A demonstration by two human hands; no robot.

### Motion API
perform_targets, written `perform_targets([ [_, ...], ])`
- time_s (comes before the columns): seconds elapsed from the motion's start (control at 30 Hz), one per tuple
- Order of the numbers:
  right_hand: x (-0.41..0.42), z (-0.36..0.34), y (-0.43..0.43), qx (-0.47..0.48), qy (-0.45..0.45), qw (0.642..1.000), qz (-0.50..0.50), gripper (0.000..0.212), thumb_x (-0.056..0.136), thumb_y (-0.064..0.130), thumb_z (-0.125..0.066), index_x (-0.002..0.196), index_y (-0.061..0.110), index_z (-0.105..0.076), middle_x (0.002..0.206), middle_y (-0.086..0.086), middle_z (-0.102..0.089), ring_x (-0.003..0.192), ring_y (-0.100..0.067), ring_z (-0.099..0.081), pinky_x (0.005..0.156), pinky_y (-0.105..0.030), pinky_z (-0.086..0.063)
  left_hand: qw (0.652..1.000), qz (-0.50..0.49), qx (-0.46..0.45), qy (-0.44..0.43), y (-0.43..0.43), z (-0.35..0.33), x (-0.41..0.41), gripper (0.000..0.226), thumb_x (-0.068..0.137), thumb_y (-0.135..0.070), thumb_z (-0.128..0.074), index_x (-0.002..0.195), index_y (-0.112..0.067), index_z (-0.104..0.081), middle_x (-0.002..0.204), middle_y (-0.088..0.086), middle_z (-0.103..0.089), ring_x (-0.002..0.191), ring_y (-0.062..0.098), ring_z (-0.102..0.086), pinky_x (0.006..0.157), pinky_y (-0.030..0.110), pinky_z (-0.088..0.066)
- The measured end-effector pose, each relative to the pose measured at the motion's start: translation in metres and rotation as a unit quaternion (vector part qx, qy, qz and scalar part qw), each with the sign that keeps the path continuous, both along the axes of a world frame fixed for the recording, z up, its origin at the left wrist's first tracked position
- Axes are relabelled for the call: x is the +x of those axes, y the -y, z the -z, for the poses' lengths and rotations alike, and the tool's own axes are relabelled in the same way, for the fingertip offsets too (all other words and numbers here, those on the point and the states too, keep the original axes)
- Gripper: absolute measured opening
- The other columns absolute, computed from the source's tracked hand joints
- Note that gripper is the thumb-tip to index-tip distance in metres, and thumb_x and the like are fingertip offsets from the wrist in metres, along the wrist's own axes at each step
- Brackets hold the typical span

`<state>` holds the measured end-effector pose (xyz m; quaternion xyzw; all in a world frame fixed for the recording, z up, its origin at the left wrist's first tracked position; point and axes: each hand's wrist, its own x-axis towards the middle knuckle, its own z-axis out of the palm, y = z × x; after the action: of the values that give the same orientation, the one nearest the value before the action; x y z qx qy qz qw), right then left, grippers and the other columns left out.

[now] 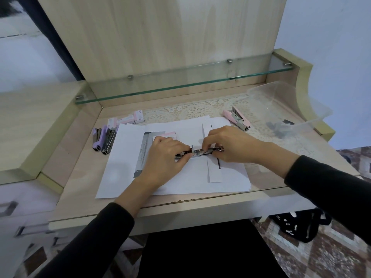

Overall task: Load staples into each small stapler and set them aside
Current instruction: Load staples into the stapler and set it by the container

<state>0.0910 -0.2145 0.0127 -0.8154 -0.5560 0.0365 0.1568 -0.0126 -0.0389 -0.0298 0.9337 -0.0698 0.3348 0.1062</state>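
— As the desk is read from the left, what is met first?
— Two purple staplers (103,140) are seen lying side by side at the far left, with small staple boxes (128,120) just beyond them; neither group is touched.
— And the one being loaded?
— An opened stapler (200,152) is held low over the white paper (124,177) in the middle, its long axis running left to right. Its left end is gripped in the curled fingers of the left hand (164,155), and its right part is pinched from above by the fingertips of the right hand (226,145). Whether it rests on the paper cannot be told.
— Is a strip seen in the channel?
— That cannot be told, as the channel is hidden by fingers. A pink staple box (170,135) is partly seen just beyond the left hand.
— On what does the coming move turn?
— By judgement, a strip must be fed along that left-to-right axis. The right hand is placed nearer the channel, while the body is steadied by the left.
— And further right?
— A pink stapler (236,118) lies on the lace mat (192,109), near a clear tub (313,109) in which dark pieces are seen
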Motion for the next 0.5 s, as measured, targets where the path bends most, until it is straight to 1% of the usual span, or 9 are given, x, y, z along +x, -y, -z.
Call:
perform_targets([
  [0.03, 0.000, 0.001, 0.001, 0.003, -0.003, 1.000, 0.001, 0.024, 0.077, 0.003, -0.060, 0.094, 0.018, -0.067, 0.090, 0.001, -0.065, 0.072, -0.009, -0.045, 0.066, -0.028, -0.044, 1.000, 0.001, 0.003, 0.000, 0.000, 0.000, 0.000, 0.027, 0.078, -0.036, -0.054, 0.070, -0.016, -0.069, 0.068, -0.006, -0.069, 0.064, 0.011, -0.056, 0.070, 0.022, -0.027],
  [0.1, 0.000, 0.002, 0.003, 0.024, -0.022, 0.999, 0.007, 0.023, 0.075, 0.000, -0.060, 0.091, 0.015, -0.065, 0.086, 0.004, -0.063, 0.071, -0.012, -0.050, 0.068, -0.032, -0.047, 1.000, 0.002, 0.005, -0.002, 0.000, -0.001, 0.000, 0.027, 0.078, -0.036, -0.055, 0.070, -0.015, -0.069, 0.068, -0.006, -0.069, 0.062, 0.015, -0.059, 0.070, 0.023, -0.027],
  [0.2, 0.002, 0.002, 0.007, 0.066, -0.062, 0.996, 0.025, 0.019, 0.074, 0.000, -0.064, 0.088, 0.012, -0.063, 0.084, 0.006, -0.059, 0.070, -0.013, -0.054, 0.070, -0.032, -0.050, 1.000, 0.004, -0.003, 0.001, 0.000, 0.000, -0.001, 0.027, 0.079, -0.036, -0.055, 0.071, -0.015, -0.070, 0.070, -0.006, -0.070, 0.064, 0.014, -0.059, 0.071, 0.023, -0.029],
  [0.27, 0.002, 0.005, 0.008, 0.085, -0.062, 0.994, 0.034, 0.016, 0.074, 0.004, -0.067, 0.089, 0.012, -0.067, 0.086, 0.002, -0.063, 0.070, -0.013, -0.054, 0.071, -0.033, -0.050, 1.000, 0.003, -0.007, 0.010, 0.000, 0.002, -0.001, 0.026, 0.079, -0.035, -0.056, 0.072, -0.015, -0.070, 0.072, -0.006, -0.071, 0.066, 0.011, -0.057, 0.072, 0.025, -0.033],
  [0.37, 0.000, 0.014, 0.005, 0.126, -0.046, 0.990, 0.036, 0.010, 0.073, 0.010, -0.072, 0.082, 0.015, -0.072, 0.084, -0.005, -0.067, 0.070, -0.013, -0.054, 0.066, -0.039, -0.050, 1.000, 0.005, -0.008, 0.021, -0.001, 0.005, -0.001, 0.023, 0.078, -0.033, -0.059, 0.073, -0.014, -0.071, 0.074, -0.005, -0.071, 0.069, 0.009, -0.055, 0.071, 0.028, -0.035],
  [0.5, -0.001, 0.022, 0.000, 0.158, -0.047, 0.985, 0.055, 0.007, 0.069, 0.009, -0.075, 0.074, 0.012, -0.073, 0.083, -0.005, -0.067, 0.071, -0.013, -0.052, 0.064, -0.037, -0.050, 1.000, 0.009, -0.016, 0.024, -0.002, 0.007, 0.000, 0.022, 0.078, -0.032, -0.059, 0.072, -0.013, -0.070, 0.073, -0.004, -0.071, 0.072, 0.007, -0.051, 0.072, 0.029, -0.035],
])
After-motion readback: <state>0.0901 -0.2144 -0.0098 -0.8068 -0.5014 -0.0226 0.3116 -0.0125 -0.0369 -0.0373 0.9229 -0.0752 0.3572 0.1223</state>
